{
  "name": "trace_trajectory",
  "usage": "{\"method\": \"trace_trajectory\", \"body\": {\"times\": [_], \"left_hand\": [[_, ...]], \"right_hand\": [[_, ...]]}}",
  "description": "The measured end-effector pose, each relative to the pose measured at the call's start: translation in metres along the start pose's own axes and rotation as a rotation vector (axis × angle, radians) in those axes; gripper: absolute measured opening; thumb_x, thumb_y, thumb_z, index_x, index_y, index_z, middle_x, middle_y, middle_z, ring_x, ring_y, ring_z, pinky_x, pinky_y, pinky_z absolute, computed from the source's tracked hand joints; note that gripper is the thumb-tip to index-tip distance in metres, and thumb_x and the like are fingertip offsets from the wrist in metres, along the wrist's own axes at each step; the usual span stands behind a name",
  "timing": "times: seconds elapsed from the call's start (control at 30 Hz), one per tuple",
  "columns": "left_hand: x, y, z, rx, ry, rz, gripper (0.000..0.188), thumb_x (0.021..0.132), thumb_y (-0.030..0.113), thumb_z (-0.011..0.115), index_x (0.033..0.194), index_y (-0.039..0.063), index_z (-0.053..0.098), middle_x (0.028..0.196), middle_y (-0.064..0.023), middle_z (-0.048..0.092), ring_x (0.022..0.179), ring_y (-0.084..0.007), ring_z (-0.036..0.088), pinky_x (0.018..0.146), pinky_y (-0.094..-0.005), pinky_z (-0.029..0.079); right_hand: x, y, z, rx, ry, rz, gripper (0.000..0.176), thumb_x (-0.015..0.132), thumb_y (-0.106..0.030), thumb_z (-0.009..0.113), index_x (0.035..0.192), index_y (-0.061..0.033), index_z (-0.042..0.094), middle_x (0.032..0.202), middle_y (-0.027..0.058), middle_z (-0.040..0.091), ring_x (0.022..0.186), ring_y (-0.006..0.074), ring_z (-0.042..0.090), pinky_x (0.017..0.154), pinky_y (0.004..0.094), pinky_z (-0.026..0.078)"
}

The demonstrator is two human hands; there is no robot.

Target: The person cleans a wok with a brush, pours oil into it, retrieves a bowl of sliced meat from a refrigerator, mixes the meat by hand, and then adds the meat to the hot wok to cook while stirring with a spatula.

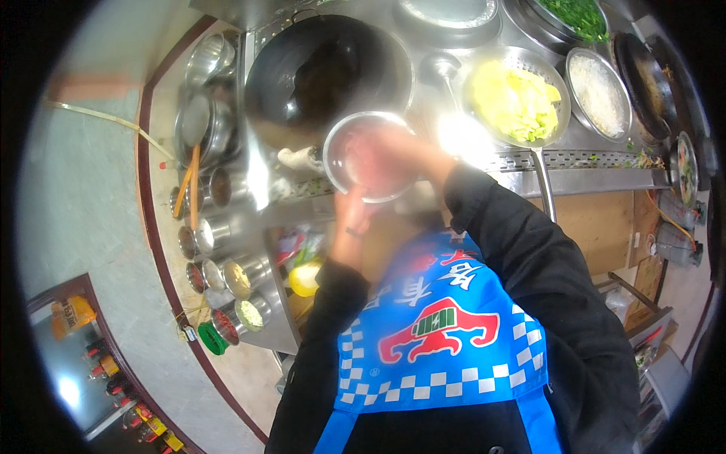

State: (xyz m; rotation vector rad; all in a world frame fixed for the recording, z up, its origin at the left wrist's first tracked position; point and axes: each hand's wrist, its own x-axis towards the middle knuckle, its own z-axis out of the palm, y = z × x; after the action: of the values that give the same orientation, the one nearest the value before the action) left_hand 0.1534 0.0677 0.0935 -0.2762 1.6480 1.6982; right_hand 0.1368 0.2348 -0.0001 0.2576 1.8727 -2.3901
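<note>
A round metal bowl [336, 148] is held in front of me, just before the large dark wok [326, 85]. Pinkish contents [360, 153], which look like raw meat, lie in it under haze and blur. My left hand [353, 213] grips the bowl's near rim from below. Reaching in over the opposite side, my right hand [400, 153] has its fingers down among the contents. Whether those fingers are closed on anything is too blurred to tell. A whitish cloth [300, 159] lies left of the bowl, by the wok's near edge.
Right of the wok are a ladle [445, 68] and a long-handled perforated strainer [558, 85] of pale green cut vegetables [513, 102]. Beyond sit bowls of white shreds [595, 91] and chopped greens [578, 17]. Several seasoning containers [212, 235] line the left, near a pot with a wooden-handled tool [194, 170].
</note>
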Motion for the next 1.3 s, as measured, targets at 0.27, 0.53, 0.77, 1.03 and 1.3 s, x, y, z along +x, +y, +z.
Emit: {"method": "trace_trajectory", "body": {"times": [0.27,0.53,0.77,1.03,1.3], "left_hand": [[0.005,0.001,-0.010,0.039,0.054,0.036,0.061,0.086,0.004,0.049,0.143,0.009,0.030,0.130,-0.0194,0.049,0.108,-0.0357,0.061,0.072,-0.0489,0.061],[-0.007,0.005,0.002,0.039,0.188,0.109,0.047,0.077,0.007,0.058,0.122,-0.003,0.050,0.102,-0.0158,0.061,0.086,-0.0285,0.066,0.069,-0.0396,0.058],[-0.005,0.009,-0.008,0.073,0.133,0.082,0.062,0.083,0.004,0.049,0.142,0.011,0.031,0.128,-0.0162,0.051,0.104,-0.0334,0.063,0.070,-0.0489,0.061],[-0.020,0.018,0.011,0.140,0.202,0.184,0.064,0.079,0.000,0.043,0.140,0.011,0.030,0.123,-0.0181,0.052,0.096,-0.0322,0.066,0.062,-0.0440,0.063],[-0.034,0.037,0.019,0.272,0.315,0.239,0.068,0.079,-0.001,0.042,0.144,0.011,0.023,0.125,-0.0192,0.050,0.093,-0.0316,0.066,0.055,-0.0386,0.061]], "right_hand": [[0.032,0.044,0.010,-0.025,-0.015,-0.029,0.045,0.076,-0.040,0.067,0.104,-0.0055,0.069,0.108,0.0151,0.067,0.106,0.0323,0.061,0.093,0.0416,0.047],[0.004,0.001,0.021,0.078,0.039,-0.119,0.025,0.090,-0.022,0.055,0.105,-0.0055,0.066,0.101,0.0126,0.067,0.093,0.0287,0.063,0.083,0.0409,0.050],[-0.022,-0.062,0.033,0.739,0.117,0.304,0.026,0.100,-0.018,0.041,0.099,-0.0065,0.064,0.086,0.0069,0.064,0.074,0.0205,0.061,0.063,0.0379,0.051],[-0.027,-0.065,0.040,0.886,0.138,0.263,0.024,0.103,-0.017,0.036,0.109,-0.0094,0.057,0.093,0.0060,0.062,0.078,0.0190,0.060,0.065,0.0366,0.051],[-0.022,-0.057,0.054,0.921,0.119,0.179,0.021,0.100,-0.007,0.041,0.118,-0.0078,0.051,0.107,0.0069,0.061,0.094,0.0203,0.061,0.079,0.0368,0.052]]}}
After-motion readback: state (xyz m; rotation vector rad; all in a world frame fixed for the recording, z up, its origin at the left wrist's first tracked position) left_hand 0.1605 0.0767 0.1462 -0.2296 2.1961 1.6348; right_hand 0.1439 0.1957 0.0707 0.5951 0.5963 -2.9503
